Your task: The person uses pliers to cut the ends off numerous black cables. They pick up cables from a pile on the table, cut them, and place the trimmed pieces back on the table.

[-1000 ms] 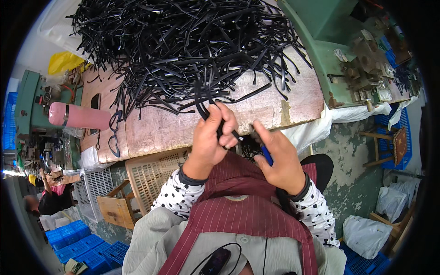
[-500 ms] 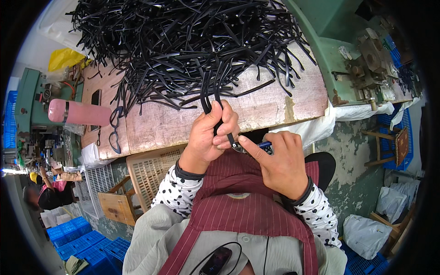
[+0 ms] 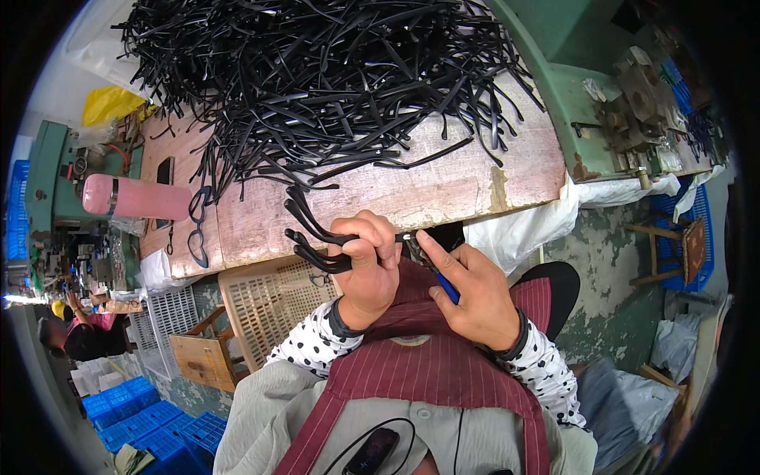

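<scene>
Grip: left hand [image 3: 370,273] pinches slim, curved black spectacle arms [image 3: 328,264] | right hand [image 3: 480,297] grasps blue-handled metal tool [image 3: 448,288] | step: tool seemingly meeting right ends | next: steady alignment likely needed

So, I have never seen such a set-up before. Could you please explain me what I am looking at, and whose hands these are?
There is no robot here: these are a person's own two bare hands. The view comes from a wide fisheye camera worn on that person's head, looking down, so straight edges bend near the rim.

On the table lies a big heap of thin black curved pieces, resembling eyeglass arms. At the left are a pink bottle and a dark glasses frame.

The left hand holds several similar black pieces. The right hand holds a blue-handled tool.
</scene>
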A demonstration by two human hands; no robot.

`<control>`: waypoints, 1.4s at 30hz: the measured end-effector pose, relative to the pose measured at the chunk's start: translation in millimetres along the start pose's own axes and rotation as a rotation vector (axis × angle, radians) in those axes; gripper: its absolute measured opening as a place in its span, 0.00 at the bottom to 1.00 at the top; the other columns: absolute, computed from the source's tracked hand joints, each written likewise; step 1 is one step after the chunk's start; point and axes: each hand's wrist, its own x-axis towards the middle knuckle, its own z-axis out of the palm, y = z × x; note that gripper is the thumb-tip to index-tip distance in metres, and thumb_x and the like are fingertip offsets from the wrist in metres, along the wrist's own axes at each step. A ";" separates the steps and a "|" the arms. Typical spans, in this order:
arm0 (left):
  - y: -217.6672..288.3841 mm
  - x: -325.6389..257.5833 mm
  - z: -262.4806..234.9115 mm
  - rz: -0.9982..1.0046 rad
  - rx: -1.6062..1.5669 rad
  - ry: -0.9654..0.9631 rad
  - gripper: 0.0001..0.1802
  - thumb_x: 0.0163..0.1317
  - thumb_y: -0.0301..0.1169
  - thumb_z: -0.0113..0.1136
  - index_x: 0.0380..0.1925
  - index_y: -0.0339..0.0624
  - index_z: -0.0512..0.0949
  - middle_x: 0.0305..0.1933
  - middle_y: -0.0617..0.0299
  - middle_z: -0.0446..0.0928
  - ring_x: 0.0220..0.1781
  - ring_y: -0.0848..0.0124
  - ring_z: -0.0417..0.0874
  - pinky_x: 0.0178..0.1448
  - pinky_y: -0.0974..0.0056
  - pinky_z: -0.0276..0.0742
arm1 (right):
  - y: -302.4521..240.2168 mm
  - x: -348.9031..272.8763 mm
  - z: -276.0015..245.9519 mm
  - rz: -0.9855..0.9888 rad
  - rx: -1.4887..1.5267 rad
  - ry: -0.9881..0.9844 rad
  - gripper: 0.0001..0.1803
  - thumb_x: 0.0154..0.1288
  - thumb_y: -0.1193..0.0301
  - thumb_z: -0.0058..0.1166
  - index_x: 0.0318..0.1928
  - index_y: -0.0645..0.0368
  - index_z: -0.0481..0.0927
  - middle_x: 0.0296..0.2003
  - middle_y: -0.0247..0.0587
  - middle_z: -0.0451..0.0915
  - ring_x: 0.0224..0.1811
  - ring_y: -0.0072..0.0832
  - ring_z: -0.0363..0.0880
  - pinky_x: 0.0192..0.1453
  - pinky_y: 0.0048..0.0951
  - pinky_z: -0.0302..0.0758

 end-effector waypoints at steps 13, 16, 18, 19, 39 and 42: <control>-10.3 -4.5 -5.3 -0.050 0.038 -0.011 0.20 0.74 0.49 0.45 0.34 0.42 0.66 0.22 0.64 0.64 0.17 0.80 0.60 0.20 0.75 0.57 | 6.3 -0.7 3.4 0.035 0.058 -0.009 0.42 0.51 0.74 0.64 0.70 0.42 0.68 0.33 0.44 0.73 0.35 0.42 0.74 0.41 0.39 0.73; -11.8 -6.1 -4.3 0.088 0.161 -0.057 0.21 0.73 0.49 0.47 0.34 0.42 0.66 0.22 0.63 0.65 0.17 0.80 0.61 0.18 0.75 0.56 | 3.2 0.3 2.3 0.050 0.084 -0.017 0.42 0.51 0.74 0.63 0.69 0.42 0.68 0.32 0.43 0.73 0.34 0.41 0.74 0.41 0.38 0.73; -12.9 -8.2 -4.1 0.127 0.202 -0.059 0.21 0.73 0.49 0.47 0.34 0.42 0.66 0.22 0.63 0.65 0.17 0.80 0.60 0.19 0.75 0.56 | 2.9 1.1 2.4 0.045 0.100 -0.020 0.42 0.51 0.75 0.63 0.69 0.41 0.68 0.32 0.42 0.73 0.34 0.41 0.74 0.40 0.38 0.73; -11.8 -8.1 -2.3 0.133 0.194 -0.055 0.20 0.74 0.48 0.46 0.34 0.42 0.66 0.22 0.64 0.65 0.17 0.80 0.59 0.19 0.75 0.56 | 1.8 1.6 1.2 0.037 0.073 -0.022 0.42 0.51 0.76 0.64 0.69 0.44 0.69 0.31 0.43 0.73 0.33 0.40 0.74 0.40 0.37 0.73; -42.0 22.5 -38.5 0.105 0.949 -0.005 0.06 0.63 0.26 0.62 0.33 0.38 0.73 0.28 0.66 0.72 0.28 0.77 0.69 0.34 0.70 0.68 | 65.1 102.6 -29.6 -0.319 -0.576 0.357 0.39 0.48 0.80 0.54 0.66 0.51 0.70 0.41 0.39 0.77 0.41 0.39 0.73 0.43 0.39 0.69; -35.9 18.9 -37.6 -0.137 0.739 0.073 0.07 0.58 0.22 0.61 0.35 0.36 0.74 0.31 0.63 0.76 0.32 0.76 0.77 0.37 0.71 0.73 | 73.2 105.5 -27.5 -0.310 -0.687 0.324 0.36 0.49 0.79 0.53 0.64 0.51 0.72 0.34 0.39 0.74 0.37 0.38 0.73 0.38 0.38 0.69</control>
